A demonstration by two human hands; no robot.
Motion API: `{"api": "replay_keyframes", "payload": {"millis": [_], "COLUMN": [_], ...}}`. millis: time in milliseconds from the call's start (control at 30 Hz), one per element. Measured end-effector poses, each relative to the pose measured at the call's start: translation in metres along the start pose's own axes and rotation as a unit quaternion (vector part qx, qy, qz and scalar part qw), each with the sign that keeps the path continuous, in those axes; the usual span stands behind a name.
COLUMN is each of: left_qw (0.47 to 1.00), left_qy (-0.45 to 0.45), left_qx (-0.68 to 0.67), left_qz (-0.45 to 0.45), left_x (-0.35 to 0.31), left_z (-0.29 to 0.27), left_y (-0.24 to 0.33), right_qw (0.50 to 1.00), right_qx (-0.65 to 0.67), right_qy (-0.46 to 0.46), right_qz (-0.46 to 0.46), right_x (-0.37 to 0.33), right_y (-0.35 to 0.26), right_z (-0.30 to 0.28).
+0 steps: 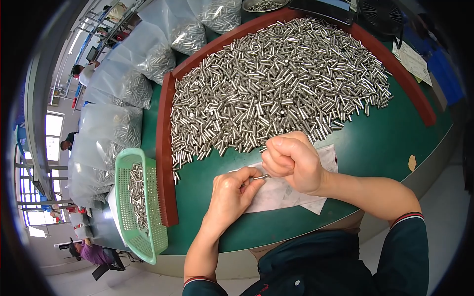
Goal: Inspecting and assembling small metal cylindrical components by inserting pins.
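Observation:
My left hand (229, 192) is closed, its thumb and forefinger pinching a small shiny metal pin (260, 177) that points toward the right hand. Close beside it my right hand (295, 162) is curled into a fist; whatever lies inside those fingers is hidden. Both hands are over a whitish cloth (276, 197) spread on the green tabletop (365, 148). Just beyond them lies a broad heap of short silvery metal pins (276, 79), its near edge reaching almost to the right hand.
A dark red wooden border (166, 148) frames the heap. Left of it stands a green plastic basket (158, 232) partly filled with pins. Several clear bags of pins (111, 123) line the far left. A paper sheet (412, 61) and a black fan (380, 17) are at the far right.

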State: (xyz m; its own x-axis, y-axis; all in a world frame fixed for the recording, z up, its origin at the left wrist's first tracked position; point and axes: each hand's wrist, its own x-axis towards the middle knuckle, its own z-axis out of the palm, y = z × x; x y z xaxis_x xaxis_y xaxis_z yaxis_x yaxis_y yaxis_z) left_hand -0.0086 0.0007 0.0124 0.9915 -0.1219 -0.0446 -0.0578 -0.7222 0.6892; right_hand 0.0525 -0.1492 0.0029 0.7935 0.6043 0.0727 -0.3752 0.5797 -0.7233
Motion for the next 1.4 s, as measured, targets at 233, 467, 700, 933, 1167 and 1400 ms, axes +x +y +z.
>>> {"api": "replay_keyframes", "payload": {"millis": [233,467,700,933,1167,1400], "left_qw": [1.000,1.000,0.999,0.998,0.991,0.991], "left_qy": [0.001,-0.002,0.001,0.047,0.076,0.079], "left_qx": [0.005,-0.001,-0.021,0.030,0.082,0.068], "left_qz": [-0.001,-0.012,-0.034,0.011,0.073,0.085], "left_x": [0.000,0.001,-0.005,-0.001,-0.001,0.000], "left_z": [0.000,-0.001,0.001,0.007,0.009,0.009], "left_y": [0.000,0.000,-0.003,0.002,0.001,0.002], "right_qw": [1.000,0.999,1.000,0.999,1.000,1.000], "right_qx": [-0.003,-0.034,-0.017,-0.013,0.001,0.009], "right_qy": [-0.002,-0.001,-0.006,0.010,0.004,0.006], "right_qz": [0.006,0.005,-0.016,-0.029,-0.005,-0.017], "right_x": [0.001,-0.002,0.001,0.003,0.003,0.003], "right_y": [0.001,0.005,-0.003,-0.002,0.000,0.000], "right_z": [0.000,0.004,0.004,-0.001,-0.004,-0.004]}}
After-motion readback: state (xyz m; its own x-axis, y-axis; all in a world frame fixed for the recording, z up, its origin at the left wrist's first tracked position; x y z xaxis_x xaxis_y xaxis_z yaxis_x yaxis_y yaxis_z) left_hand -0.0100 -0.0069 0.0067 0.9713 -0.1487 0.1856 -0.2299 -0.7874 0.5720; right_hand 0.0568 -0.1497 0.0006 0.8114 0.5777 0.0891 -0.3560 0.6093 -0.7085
